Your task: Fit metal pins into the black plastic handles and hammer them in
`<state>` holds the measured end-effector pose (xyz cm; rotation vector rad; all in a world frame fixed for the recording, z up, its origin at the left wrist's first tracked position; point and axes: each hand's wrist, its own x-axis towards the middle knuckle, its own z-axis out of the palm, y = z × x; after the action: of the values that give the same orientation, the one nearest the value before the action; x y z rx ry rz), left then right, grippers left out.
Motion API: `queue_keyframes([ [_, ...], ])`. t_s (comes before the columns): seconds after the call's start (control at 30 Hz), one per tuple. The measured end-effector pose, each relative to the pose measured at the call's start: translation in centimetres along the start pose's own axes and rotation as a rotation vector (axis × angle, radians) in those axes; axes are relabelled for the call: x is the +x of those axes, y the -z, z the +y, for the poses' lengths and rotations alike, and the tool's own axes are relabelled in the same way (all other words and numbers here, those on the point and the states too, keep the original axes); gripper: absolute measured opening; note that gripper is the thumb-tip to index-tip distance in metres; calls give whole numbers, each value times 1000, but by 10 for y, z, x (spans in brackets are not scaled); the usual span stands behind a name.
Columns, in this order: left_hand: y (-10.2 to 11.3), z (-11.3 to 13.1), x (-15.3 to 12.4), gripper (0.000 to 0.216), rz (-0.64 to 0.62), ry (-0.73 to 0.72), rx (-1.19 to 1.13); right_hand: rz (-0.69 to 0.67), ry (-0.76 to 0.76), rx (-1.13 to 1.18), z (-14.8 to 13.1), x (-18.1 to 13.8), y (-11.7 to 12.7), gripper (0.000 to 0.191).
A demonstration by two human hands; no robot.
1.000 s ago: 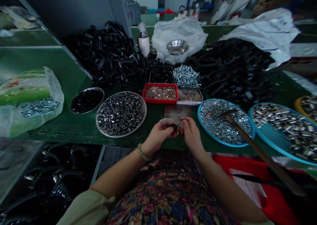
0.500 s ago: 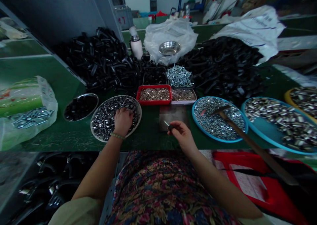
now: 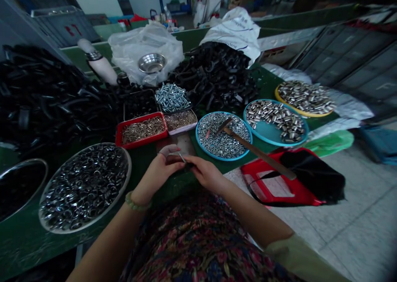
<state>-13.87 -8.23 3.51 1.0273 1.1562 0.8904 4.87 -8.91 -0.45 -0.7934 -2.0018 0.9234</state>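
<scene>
My left hand (image 3: 161, 168) and my right hand (image 3: 203, 172) meet at the front edge of the green table (image 3: 25, 240), fingers pinched together on a small metal bolt (image 3: 182, 158) with a dark part on it. The left hand wears a bead bracelet. A round metal tray of shiny rings (image 3: 83, 185) lies just left of the hands. Behind them sit a red tray of small pins (image 3: 141, 129) and a blue plate of nuts (image 3: 223, 135) with a hammer (image 3: 251, 149) lying across it.
Heaps of black curved parts (image 3: 214, 77) fill the back of the table. A pile of bolts (image 3: 172, 96), a blue plate of metal sleeves (image 3: 276, 120), a yellow plate (image 3: 305, 98) and a red bag (image 3: 279, 187) on the right.
My left hand left the ring tray and came back to meet the right hand at the bolt. The view has swung to the right.
</scene>
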Motion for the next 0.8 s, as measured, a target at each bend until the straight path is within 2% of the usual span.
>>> queue_keyframes([
  [0.1,-33,2,41,36,-176,-135,214,177,-107,22,16,-26,29,30],
  [0.17,-59,-2,70,21,-153,-268,453,339,-220,98,26,-43,48,25],
  [0.23,-85,-10,91,11,-83,-318,654,482,-298,189,32,-57,64,21],
  [0.3,-106,-18,103,9,-59,-295,732,572,-338,252,36,-66,75,21],
  [0.37,-119,-25,106,8,-61,-282,728,609,-356,304,37,-70,80,21],
  [0.47,-123,-27,106,13,-73,-279,716,603,-363,390,37,-67,76,21],
  [0.63,-111,-23,109,18,-119,-294,586,515,-394,489,32,-58,62,24],
  [0.7,-105,-23,105,15,-130,-271,429,437,-394,498,29,-57,57,22],
  [0.8,-96,-19,87,15,-124,-68,-31,348,-403,494,27,-54,50,21],
])
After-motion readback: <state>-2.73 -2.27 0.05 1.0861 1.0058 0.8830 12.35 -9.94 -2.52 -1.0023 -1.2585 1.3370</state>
